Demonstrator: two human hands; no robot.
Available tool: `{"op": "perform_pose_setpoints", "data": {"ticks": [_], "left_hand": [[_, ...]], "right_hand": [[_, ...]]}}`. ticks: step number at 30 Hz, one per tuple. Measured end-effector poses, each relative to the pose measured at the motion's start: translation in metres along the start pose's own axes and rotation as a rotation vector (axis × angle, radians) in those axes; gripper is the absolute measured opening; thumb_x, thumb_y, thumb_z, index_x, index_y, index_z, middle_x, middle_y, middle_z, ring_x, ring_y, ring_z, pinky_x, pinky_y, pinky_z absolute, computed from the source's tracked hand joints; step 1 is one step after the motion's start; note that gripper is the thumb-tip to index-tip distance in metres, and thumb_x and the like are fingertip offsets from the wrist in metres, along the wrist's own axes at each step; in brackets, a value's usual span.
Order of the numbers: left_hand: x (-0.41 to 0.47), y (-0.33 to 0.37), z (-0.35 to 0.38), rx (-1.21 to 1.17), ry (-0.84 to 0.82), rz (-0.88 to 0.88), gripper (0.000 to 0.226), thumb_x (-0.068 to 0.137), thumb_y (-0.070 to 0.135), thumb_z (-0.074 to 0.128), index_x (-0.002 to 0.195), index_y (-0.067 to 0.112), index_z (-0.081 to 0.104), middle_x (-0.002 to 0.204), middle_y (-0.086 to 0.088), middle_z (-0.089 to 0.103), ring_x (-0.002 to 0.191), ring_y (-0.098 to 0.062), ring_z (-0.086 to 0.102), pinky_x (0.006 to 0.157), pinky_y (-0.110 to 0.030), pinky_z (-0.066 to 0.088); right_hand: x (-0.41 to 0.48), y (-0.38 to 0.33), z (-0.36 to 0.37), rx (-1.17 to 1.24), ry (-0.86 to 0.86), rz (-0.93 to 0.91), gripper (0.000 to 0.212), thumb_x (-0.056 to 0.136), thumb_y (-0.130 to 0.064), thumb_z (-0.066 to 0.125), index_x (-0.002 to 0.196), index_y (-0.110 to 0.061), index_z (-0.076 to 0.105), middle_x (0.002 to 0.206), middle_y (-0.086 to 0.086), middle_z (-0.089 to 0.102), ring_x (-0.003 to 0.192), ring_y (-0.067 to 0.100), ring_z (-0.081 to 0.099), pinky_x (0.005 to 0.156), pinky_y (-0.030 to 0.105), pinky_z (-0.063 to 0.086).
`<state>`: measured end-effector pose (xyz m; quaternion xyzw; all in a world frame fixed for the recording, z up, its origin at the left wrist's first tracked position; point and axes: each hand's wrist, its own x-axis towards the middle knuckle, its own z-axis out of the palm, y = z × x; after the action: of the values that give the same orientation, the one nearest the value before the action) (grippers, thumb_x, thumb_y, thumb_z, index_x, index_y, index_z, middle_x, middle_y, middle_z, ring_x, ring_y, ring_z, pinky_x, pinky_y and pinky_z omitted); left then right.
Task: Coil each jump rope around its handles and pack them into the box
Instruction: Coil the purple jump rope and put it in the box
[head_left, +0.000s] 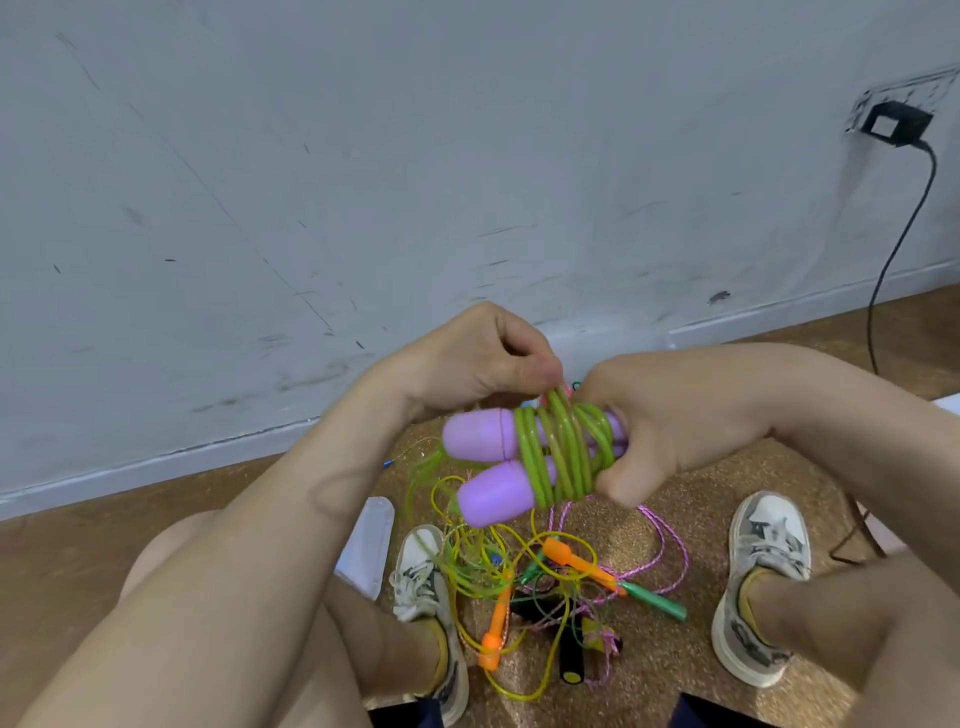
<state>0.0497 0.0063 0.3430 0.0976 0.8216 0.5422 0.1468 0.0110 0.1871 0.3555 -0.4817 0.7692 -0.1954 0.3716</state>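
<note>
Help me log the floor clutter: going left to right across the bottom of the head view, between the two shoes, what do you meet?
Left shoe → orange handle → black handle with yellow end → green handle → right shoe.

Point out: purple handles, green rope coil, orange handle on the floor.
purple handles (475, 434), head view, rounded cap of the upper handle.
green rope coil (563, 452), head view, middle of the wraps.
orange handle (574, 564), head view, mid-shaft, among the tangled ropes.
</note>
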Motion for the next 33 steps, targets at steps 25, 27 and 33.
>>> {"op": "perform_pose_setpoints", "data": {"ticks": [25,27,33], "left_hand": [[-0.009,-0.030,0.031,1.053,0.448,-0.031,0.020,0.098,0.028,0.039,0.104,0.018,0.055,0.087,-0.012,0.066,0.084,-0.039,0.059,0.068,-0.045,0.047],[-0.012,-0.025,0.033,1.164,0.386,-0.011,0.016,0.097,0.027,0.041,0.101,0.018,0.053,0.089,-0.009,0.064,0.085,-0.037,0.059,0.066,-0.042,0.046],[-0.012,-0.014,0.042,1.426,0.270,-0.041,0.018,0.094,0.026,0.048,0.104,0.015,0.058,0.097,-0.007,0.064,0.089,-0.035,0.061,0.059,-0.034,0.034]], "right_hand": [[0.014,0.045,-0.028,1.072,0.319,0.237,0.017,0.087,0.012,0.051,0.091,-0.001,0.061,0.067,0.009,0.055,0.055,0.013,0.055,0.044,0.017,0.047],[0.016,0.040,-0.022,0.876,0.335,0.261,0.013,0.087,0.010,0.055,0.089,-0.002,0.060,0.065,0.011,0.057,0.051,0.014,0.056,0.042,0.018,0.047],[0.050,0.033,0.010,-0.024,0.552,0.376,0.014,0.087,-0.012,0.059,0.076,-0.008,0.051,0.062,0.007,0.066,0.057,0.024,0.067,0.048,0.024,0.042]]}}
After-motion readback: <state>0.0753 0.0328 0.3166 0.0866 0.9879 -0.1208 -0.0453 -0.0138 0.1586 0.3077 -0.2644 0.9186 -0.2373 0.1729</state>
